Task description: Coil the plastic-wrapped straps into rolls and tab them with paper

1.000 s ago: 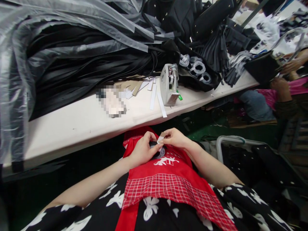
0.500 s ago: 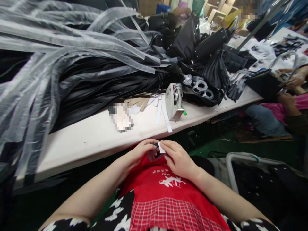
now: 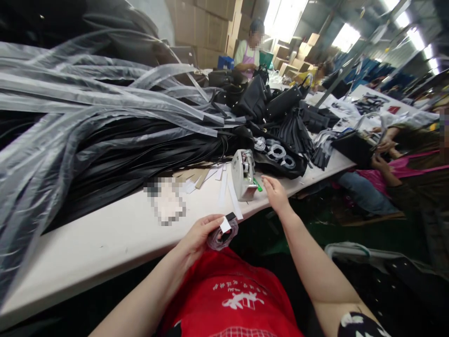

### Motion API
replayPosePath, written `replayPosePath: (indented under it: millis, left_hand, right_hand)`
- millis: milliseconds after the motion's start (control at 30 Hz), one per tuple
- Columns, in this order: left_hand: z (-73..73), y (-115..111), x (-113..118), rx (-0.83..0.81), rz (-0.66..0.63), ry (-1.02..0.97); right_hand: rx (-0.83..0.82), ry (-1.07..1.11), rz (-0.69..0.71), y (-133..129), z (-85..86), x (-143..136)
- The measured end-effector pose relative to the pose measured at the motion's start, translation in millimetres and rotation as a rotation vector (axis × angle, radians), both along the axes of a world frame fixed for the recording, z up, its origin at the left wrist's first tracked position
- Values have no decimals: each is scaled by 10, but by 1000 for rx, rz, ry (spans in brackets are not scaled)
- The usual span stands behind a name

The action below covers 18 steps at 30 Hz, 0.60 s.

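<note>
Currently, left hand clamps wrapped coil and white slip; right hand well apart, grip unclear, just right of pale device on counter.

In our left hand we hold a rolled-up strap in clear plastic, with a white bit of paper on it. Our right hand is near the tape dispenser on the long white table. Past it we see more rolls and some black bags.

Plastic-wrapped coil: held, tilted | white slip: against coil | dispenser: upright
</note>
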<state>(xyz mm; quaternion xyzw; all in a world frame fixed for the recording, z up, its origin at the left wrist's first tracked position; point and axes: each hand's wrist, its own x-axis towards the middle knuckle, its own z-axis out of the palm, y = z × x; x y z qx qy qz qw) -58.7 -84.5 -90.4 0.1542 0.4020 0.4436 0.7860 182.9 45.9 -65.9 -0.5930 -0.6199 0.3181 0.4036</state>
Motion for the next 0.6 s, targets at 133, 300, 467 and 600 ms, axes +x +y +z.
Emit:
replayPosePath:
  millis: [133,300,467,600]
  left_hand:
    - [1,-24,-15,1,42,-13]
    - [-33,-35,-54,2,58,-1]
    - [-27,-24,-31,30,69,28]
    - [-5,9,16,69,95,87]
  right_hand:
    - [-142,124,25,227,-177,-141]
    - [-139,222,2,198,-201,-303]
    - [-22,227,-65,-27,-154,-299]
    - [-139,197,-85,-297,-261,-216]
